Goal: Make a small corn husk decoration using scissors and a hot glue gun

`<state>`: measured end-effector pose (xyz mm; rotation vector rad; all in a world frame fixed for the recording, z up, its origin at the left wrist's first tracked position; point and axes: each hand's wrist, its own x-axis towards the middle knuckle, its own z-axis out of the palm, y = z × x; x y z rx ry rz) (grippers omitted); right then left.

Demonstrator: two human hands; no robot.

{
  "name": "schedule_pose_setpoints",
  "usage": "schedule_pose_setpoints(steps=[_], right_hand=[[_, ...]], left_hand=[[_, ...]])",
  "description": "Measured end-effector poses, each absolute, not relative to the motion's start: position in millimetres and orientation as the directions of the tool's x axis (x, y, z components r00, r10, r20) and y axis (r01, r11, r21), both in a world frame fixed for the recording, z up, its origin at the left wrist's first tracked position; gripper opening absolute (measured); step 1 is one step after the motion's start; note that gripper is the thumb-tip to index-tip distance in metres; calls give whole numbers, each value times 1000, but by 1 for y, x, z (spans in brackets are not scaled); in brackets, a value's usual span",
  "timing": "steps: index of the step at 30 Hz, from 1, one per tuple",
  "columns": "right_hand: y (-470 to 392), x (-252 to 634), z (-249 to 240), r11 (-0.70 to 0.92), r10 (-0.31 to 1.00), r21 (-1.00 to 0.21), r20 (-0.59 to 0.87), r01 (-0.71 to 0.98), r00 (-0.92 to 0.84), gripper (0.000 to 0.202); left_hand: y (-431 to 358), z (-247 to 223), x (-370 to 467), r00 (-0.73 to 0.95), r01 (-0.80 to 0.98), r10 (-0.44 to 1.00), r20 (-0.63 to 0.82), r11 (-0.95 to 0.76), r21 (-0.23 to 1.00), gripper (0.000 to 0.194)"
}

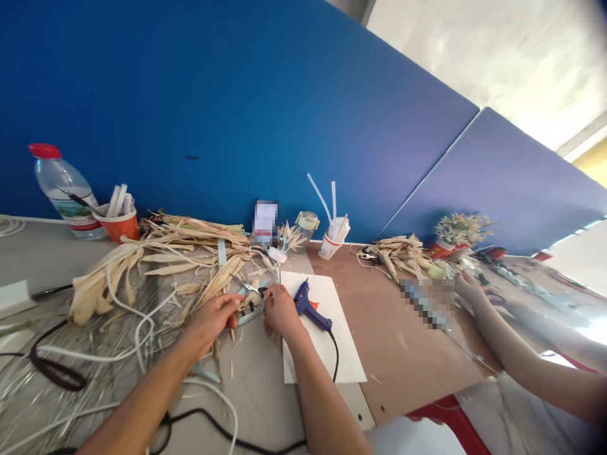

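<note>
My right hand (281, 309) is closed around the dark handle of a pair of scissors (249, 287), whose metal blades point up and to the left. Just left of it, my left hand (215, 321) has its fingers pinched together; whatever is between them is too small to make out. Beneath and beyond both hands lie dry corn husks (222, 281) with loose scraps. To the right of my right hand, a blue hot glue gun (310, 306) rests on a white sheet (315, 360), its black cord trailing toward me.
White cables (142, 335) loop across the left side. Along the blue partition (213, 114) stand a red-capped bottle (66, 196), an orange cup (121, 226), a phone (265, 221), a jar (306, 230) and a paper cup with glue sticks (332, 243). Another person's arm (512, 354) reaches in at right.
</note>
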<state>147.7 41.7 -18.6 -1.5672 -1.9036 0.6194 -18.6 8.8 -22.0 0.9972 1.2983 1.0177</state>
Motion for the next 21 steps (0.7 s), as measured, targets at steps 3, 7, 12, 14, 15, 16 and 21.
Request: schedule_pose_setpoints(steps=[3, 7, 12, 14, 15, 16, 21], right_hand=[[40, 146, -18, 233, 973, -645, 153, 728, -175, 20], [40, 146, -18, 211, 977, -680, 122, 703, -175, 19], [43, 150, -16, 65, 995, -826, 15, 560, -94, 16], [44, 153, -15, 46, 996, -851, -4, 523, -93, 15], [44, 154, -14, 39, 995, -860, -10, 509, -95, 15], [44, 155, -12, 32, 995, -874, -18, 486, -98, 14], [40, 163, 0, -98, 975, -990, -116, 98, -192, 8]], left_hand=[[9, -21, -18, 21, -22, 961, -276, 276, 961, 50], [8, -19, -18, 21, -100, 954, -298, 299, 949, 44], [8, -15, -19, 53, -287, 947, -316, 317, 904, 28], [8, -12, -18, 57, -338, 949, -309, 310, 889, 24], [7, -9, -18, 60, -355, 951, -304, 305, 884, 23], [7, -7, -17, 67, -365, 952, -299, 302, 880, 23], [6, 2, -19, 129, -401, 961, -243, 275, 874, 26]])
